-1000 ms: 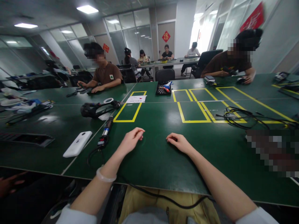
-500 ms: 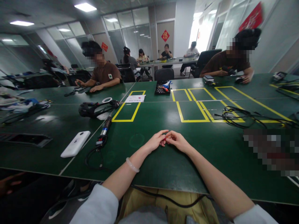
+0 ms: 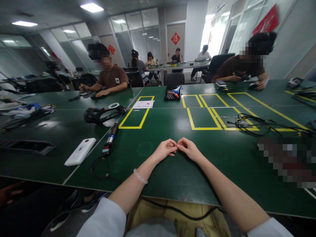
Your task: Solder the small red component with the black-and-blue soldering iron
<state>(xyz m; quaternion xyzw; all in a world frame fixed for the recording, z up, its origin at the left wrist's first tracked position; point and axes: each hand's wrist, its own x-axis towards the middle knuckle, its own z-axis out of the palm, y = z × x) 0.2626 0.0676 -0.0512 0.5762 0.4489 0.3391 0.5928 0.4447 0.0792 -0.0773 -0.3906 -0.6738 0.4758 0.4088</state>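
Above the green table (image 3: 158, 177), my left hand (image 3: 166, 149) and my right hand (image 3: 189, 148) meet at their fingertips. On both hands the fingers are curled into a pinch. A trace of red shows where the tips touch, but whatever sits there is too small to name. A pale bangle (image 3: 140, 176) rings my left wrist. To the left of my hands lies a cylindrical device with a cable (image 3: 110, 140), and past it a white power bank or phone-like case (image 3: 80, 151).
Yellow tape outlines (image 3: 206, 128) mark the tabletop. A black tray (image 3: 169, 97) with coloured tools stands at the far side, beyond a white paper (image 3: 143, 104). Black cables (image 3: 249, 123) lie to the right, a black headset-like device (image 3: 95, 116) to the left. Two people sit opposite.
My left fingers have curled inward from a more stretched pose, and the fingertips of both hands have come together. The red spot between them shows less. The view has shifted slightly.
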